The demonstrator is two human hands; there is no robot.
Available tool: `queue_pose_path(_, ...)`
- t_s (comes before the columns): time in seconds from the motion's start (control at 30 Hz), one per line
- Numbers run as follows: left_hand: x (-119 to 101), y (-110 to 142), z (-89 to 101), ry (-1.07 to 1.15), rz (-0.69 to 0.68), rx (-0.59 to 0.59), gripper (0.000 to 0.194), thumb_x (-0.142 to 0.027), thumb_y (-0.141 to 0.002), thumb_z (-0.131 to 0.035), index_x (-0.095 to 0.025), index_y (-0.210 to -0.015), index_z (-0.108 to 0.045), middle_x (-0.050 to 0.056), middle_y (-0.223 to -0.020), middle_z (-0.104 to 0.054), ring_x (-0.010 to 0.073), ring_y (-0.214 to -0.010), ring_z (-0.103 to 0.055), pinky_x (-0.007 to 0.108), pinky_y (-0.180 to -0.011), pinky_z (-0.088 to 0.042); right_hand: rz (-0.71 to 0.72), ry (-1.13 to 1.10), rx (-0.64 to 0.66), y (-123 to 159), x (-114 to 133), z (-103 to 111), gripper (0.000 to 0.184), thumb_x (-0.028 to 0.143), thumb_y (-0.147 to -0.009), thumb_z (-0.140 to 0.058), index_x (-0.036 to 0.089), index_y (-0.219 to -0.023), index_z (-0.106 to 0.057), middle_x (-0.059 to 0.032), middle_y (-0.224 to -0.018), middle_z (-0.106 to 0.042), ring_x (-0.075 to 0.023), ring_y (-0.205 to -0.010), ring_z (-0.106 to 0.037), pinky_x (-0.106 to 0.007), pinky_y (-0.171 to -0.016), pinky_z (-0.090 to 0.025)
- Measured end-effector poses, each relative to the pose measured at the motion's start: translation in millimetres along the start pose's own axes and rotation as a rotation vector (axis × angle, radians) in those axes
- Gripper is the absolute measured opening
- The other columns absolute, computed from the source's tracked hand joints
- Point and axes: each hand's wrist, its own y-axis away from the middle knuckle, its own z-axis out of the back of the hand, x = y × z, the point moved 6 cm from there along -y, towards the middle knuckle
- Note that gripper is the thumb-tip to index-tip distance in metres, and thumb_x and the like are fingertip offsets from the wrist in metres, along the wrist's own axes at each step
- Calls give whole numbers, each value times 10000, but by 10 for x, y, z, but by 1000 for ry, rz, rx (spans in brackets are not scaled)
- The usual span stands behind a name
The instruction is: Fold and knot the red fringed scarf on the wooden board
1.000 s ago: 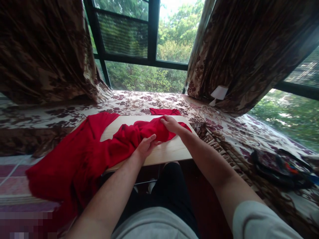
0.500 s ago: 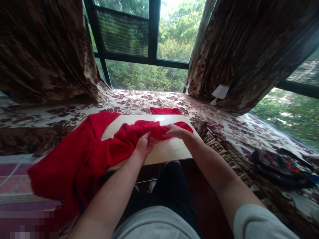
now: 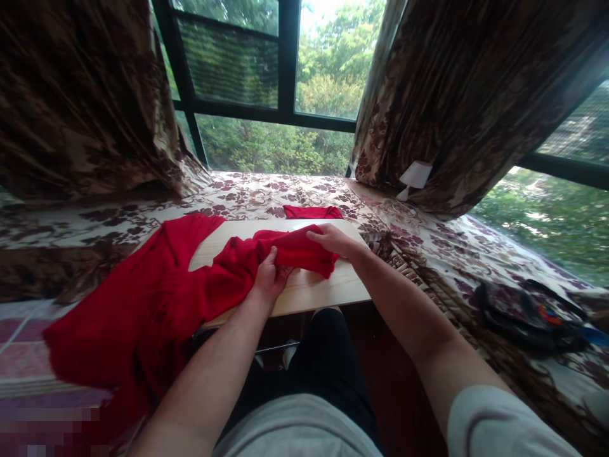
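Observation:
A long red garment (image 3: pixel 118 298) lies bunched across a pale wooden ironing-style board or tabletop (image 3: pixel 314 295) and drapes over its left end. One narrow part, which looks like a sleeve (image 3: pixel 299 251), stretches to the right between my hands. My left hand (image 3: pixel 272 276) grips it from the near side, thumb on top and fingers partly hidden beneath. At the far right edge of that part, my right hand (image 3: pixel 330 240) pinches the cloth between thumb and fingers. The loose end hangs towards me, just below my right hand.
Another red cloth (image 3: pixel 311 212) lies behind the board on a floral-covered ledge (image 3: pixel 247 190). A white lamp (image 3: pixel 415 176) stands at the right corner, and a black bag (image 3: pixel 528 317) rests farther right. A striped cover (image 3: pixel 23 343) is at the left.
The sleeve-like part has been turned and flattened; its end, which pointed right beyond my right hand, now hangs towards me. My right hand has moved slightly up and keeps hold of the cloth.

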Motion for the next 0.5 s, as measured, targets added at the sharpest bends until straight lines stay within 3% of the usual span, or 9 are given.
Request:
queue_pose_path(0.07,63,51,-65,-48,27,89,316,-273,-928,-619,-82,-1178,-656,146,-1066,-754,255,-1039,-712,391,-970,-565,12,-44,-40,-5,5,6,244,374,-861,-636,153,-933,-708,-43,-820,-725,-153,-673,-636,-246,-598,-507)
queue_pose_path(0.2,195,143,-119,-221,88,192,485,-80,-750,-764,-91,-1219,-645,126,-1071,-758,268,-1009,-722,402,-961,-569,42,-87,-194,-81,-53,31,197,345,-873,-610,165,-847,-689,-24,-782,-707,-141,-661,-628,-228,-581,-498)
queue_pose_path(0.33,170,122,-78,-204,142,142,319,-69,-808,-643,-59,-1126,-675,119,-926,-775,247,-893,-744,395,-897,-592,-8,-164,-280,-168,-205,48,233,386,-872,-618,175,-786,-669,-15,-688,-671,-144,-610,-616,-233,-541,-496)
queue_pose_path(0.4,125,85,-65,-120,169,102,285,-129,-887,-522,-51,-1116,-675,127,-899,-773,244,-884,-745,403,-883,-595,-44,-272,-255,-183,-271,33,255,419,-875,-624,180,-797,-665,-19,-669,-666,-155,-596,-621,-251,-536,-510)
queue_pose_path(0.5,35,25,-53,16,107,28,350,-172,-943,-414,-56,-1174,-650,130,-947,-769,232,-943,-736,377,-891,-590,-94,-356,-189,-155,-308,-12,275,442,-861,-666,181,-776,-656,-27,-623,-651,-168,-578,-618,-271,-535,-523)
